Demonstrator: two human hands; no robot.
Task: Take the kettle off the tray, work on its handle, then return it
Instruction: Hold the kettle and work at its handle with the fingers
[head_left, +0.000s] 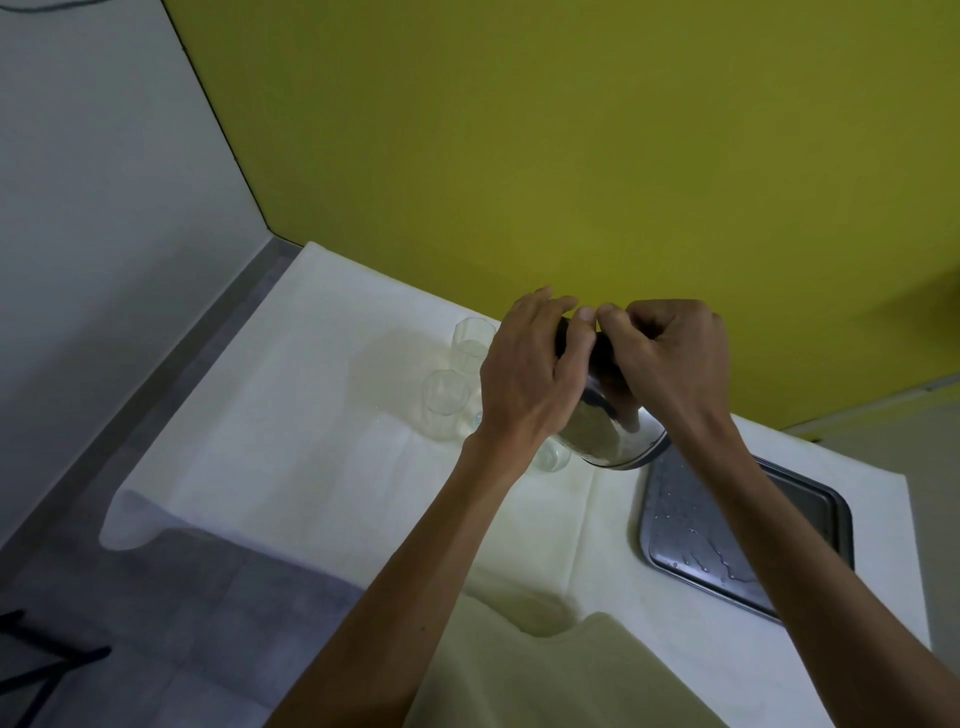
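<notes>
A shiny steel kettle (605, 434) with a black top is tilted in the air above the white cloth, just left of the metal tray (675, 525). My left hand (530, 374) wraps the kettle's upper left side. My right hand (670, 353) is closed over the black part at its top, where the handle is mostly hidden by my fingers. The thumbs of both hands nearly meet above the kettle. The tray lies flat at the right, wet with drops, with nothing on it.
Three clear glasses (444, 405) stand on the white cloth (291, 415) left of and under the kettle. A yellow wall (571, 156) rises right behind. The table edge drops to a grey floor (156, 597) at the left. A folded cloth (571, 675) lies near me.
</notes>
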